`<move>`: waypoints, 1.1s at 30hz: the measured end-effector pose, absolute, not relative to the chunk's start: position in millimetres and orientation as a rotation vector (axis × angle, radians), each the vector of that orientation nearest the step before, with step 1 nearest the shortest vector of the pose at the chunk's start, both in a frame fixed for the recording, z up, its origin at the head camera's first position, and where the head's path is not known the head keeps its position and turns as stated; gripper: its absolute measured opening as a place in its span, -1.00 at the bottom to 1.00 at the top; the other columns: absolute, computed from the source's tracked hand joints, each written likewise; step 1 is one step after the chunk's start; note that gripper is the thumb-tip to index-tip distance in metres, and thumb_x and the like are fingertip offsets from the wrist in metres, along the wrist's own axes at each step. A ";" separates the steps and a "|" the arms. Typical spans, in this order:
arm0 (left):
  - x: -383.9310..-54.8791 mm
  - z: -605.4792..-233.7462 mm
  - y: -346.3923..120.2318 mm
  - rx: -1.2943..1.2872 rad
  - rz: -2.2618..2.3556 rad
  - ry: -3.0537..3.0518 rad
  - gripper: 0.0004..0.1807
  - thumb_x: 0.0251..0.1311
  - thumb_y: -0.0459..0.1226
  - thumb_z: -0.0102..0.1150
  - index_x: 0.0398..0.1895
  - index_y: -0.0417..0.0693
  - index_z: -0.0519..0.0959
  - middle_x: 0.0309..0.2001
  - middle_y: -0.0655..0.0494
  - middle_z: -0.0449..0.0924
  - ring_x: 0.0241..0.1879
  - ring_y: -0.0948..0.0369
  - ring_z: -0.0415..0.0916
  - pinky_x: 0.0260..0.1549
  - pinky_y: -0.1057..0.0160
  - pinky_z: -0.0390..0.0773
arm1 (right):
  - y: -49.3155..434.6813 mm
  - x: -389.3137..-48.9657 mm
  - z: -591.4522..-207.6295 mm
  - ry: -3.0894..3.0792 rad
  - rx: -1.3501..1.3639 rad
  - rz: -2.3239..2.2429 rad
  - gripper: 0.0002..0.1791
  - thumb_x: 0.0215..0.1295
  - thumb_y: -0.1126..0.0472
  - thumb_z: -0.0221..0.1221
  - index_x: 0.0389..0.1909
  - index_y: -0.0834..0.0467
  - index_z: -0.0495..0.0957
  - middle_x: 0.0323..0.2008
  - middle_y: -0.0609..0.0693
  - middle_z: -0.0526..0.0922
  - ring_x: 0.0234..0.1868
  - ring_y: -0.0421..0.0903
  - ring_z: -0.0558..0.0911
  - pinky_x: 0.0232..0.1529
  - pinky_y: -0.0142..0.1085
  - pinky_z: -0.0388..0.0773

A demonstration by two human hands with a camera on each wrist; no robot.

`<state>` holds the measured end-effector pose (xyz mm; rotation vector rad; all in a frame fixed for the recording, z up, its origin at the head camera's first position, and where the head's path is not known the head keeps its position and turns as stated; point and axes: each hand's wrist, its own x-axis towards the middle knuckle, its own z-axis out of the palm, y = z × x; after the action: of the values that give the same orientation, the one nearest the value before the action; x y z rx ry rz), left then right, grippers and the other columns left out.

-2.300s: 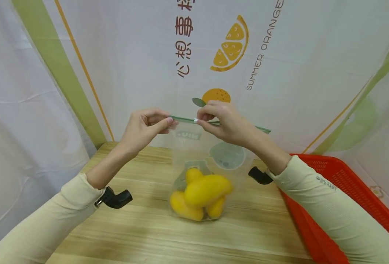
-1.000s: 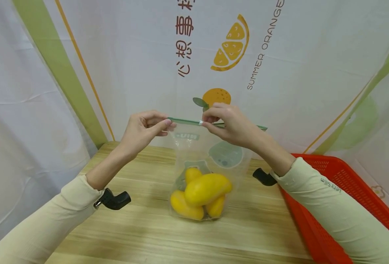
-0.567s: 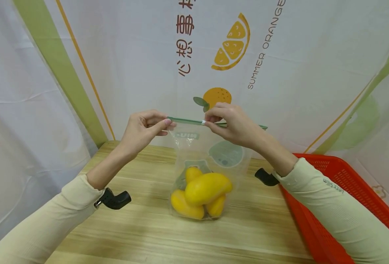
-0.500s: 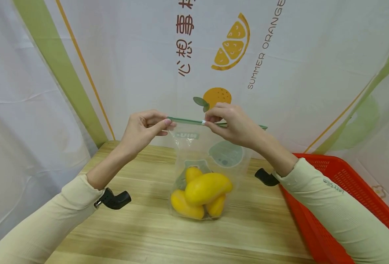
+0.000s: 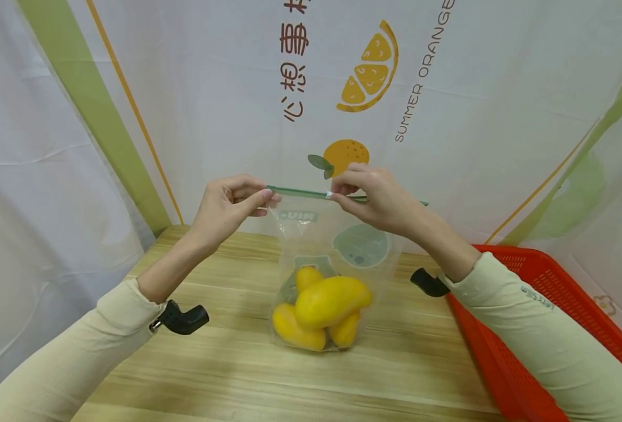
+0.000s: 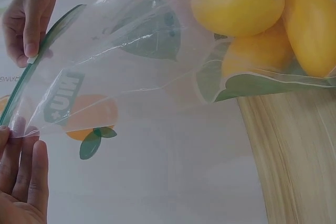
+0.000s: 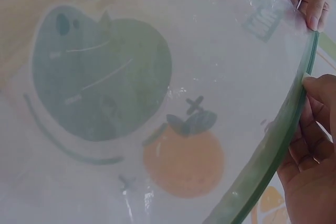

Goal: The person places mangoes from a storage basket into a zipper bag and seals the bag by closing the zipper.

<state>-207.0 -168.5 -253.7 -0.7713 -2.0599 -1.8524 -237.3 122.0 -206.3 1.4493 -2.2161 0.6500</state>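
Note:
A clear zip bag (image 5: 316, 240) with green prints stands upright on the wooden table, several yellow mangoes (image 5: 332, 302) lying in its bottom. Along its top runs a green zip strip (image 5: 297, 192). My left hand (image 5: 226, 205) pinches the strip's left end between thumb and fingers. On the white slider (image 5: 329, 195), part way along the strip, my right hand (image 5: 369, 193) has its thumb and curled index finger. In the right wrist view the strip (image 7: 278, 156) bows apart below the right hand. The left wrist view shows the mangoes (image 6: 239, 3) through the film.
A red plastic basket (image 5: 522, 258) stands at the right of the wooden table (image 5: 226, 363), partly behind the right sleeve. Behind the bag hangs a white curtain (image 5: 210, 88) with orange prints. A black wrist mount (image 5: 184, 318) sticks out below the left cuff.
My right hand has slid to the right along the strip with the white slider. The left hand keeps its pinch at the left end, and the mangoes stay in place.

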 end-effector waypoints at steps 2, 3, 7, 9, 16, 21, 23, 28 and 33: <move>-207.4 -253.1 -168.1 -0.773 -1.847 -2.060 -0.85 0.38 -0.42 0.24 -0.12 -0.40 0.66 -0.20 -0.11 0.75 -0.21 0.09 0.72 -0.17 0.09 0.73 | 123.1 -237.8 -206.0 -2.210 1.451 0.647 -0.95 0.31 0.41 0.32 -0.24 0.28 0.67 -0.34 0.03 0.60 -0.25 -0.08 0.57 -0.18 -0.23 0.63; -207.4 -252.7 -167.8 -0.777 -1.847 -2.061 -0.85 0.38 -0.42 0.24 -0.12 -0.40 0.66 -0.19 -0.11 0.75 -0.20 0.09 0.72 -0.17 0.11 0.73 | 123.7 -237.7 -205.9 -2.205 1.453 0.644 -0.95 0.30 0.41 0.33 -0.25 0.28 0.67 -0.34 0.03 0.60 -0.26 -0.08 0.57 -0.18 -0.23 0.63; -207.8 -252.4 -170.0 -0.790 -1.852 -2.056 -0.86 0.38 -0.42 0.24 -0.12 -0.38 0.67 -0.19 -0.11 0.75 -0.20 0.09 0.72 -0.17 0.13 0.73 | 123.0 -238.0 -206.5 -2.195 1.454 0.644 -0.94 0.29 0.44 0.33 -0.26 0.27 0.66 -0.35 0.02 0.60 -0.27 -0.09 0.57 -0.20 -0.23 0.63; -208.2 -252.6 -170.2 -0.793 -1.856 -2.053 -0.86 0.38 -0.42 0.24 -0.13 -0.38 0.67 -0.20 -0.11 0.75 -0.21 0.09 0.72 -0.17 0.13 0.73 | 123.4 -238.1 -206.8 -2.196 1.453 0.648 -0.94 0.29 0.44 0.33 -0.26 0.26 0.66 -0.35 0.02 0.60 -0.27 -0.10 0.57 -0.20 -0.22 0.64; -209.0 -252.6 -170.8 -0.787 -1.862 -2.055 -0.85 0.38 -0.42 0.24 -0.12 -0.40 0.66 -0.19 -0.10 0.75 -0.21 0.09 0.72 -0.17 0.07 0.73 | 125.3 -239.7 -208.1 -2.207 1.436 0.661 -0.93 0.28 0.45 0.33 -0.27 0.27 0.66 -0.35 0.03 0.60 -0.26 -0.09 0.59 -0.19 -0.16 0.67; -208.4 -251.7 -170.5 -0.794 -1.854 -2.059 -0.84 0.38 -0.43 0.23 -0.11 -0.42 0.65 -0.19 -0.11 0.75 -0.21 0.09 0.72 -0.18 0.12 0.74 | 128.2 -239.7 -208.3 -2.211 1.436 0.664 -0.93 0.27 0.46 0.33 -0.25 0.30 0.67 -0.34 0.04 0.60 -0.26 -0.08 0.59 -0.19 -0.15 0.68; -208.6 -251.5 -170.6 -0.796 -1.846 -2.063 -0.84 0.38 -0.43 0.24 -0.11 -0.42 0.65 -0.19 -0.10 0.75 -0.21 0.09 0.72 -0.18 0.10 0.74 | 129.5 -239.9 -208.2 -2.208 1.433 0.664 -0.92 0.26 0.47 0.33 -0.26 0.29 0.67 -0.34 0.04 0.61 -0.26 -0.08 0.59 -0.20 -0.14 0.67; -208.9 -251.3 -171.1 -0.779 -1.833 -2.080 -0.83 0.39 -0.41 0.24 -0.10 -0.42 0.65 -0.19 -0.11 0.75 -0.20 0.04 0.72 -0.18 0.09 0.74 | 131.5 -239.9 -207.6 -2.207 1.422 0.663 -0.93 0.26 0.46 0.34 -0.26 0.29 0.68 -0.34 0.04 0.61 -0.26 -0.08 0.59 -0.20 -0.15 0.66; -208.8 -250.8 -170.1 -0.777 -1.840 -2.074 -0.83 0.39 -0.41 0.24 -0.11 -0.41 0.65 -0.19 -0.10 0.75 -0.20 0.02 0.72 -0.18 0.09 0.73 | 133.4 -239.6 -206.8 -2.209 1.420 0.672 -0.92 0.26 0.46 0.35 -0.26 0.29 0.68 -0.34 0.04 0.61 -0.26 -0.08 0.59 -0.19 -0.13 0.68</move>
<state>-208.8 -170.1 -250.8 -0.7768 -2.0742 -1.8405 -239.6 133.4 -206.8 1.4198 -2.2090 0.6718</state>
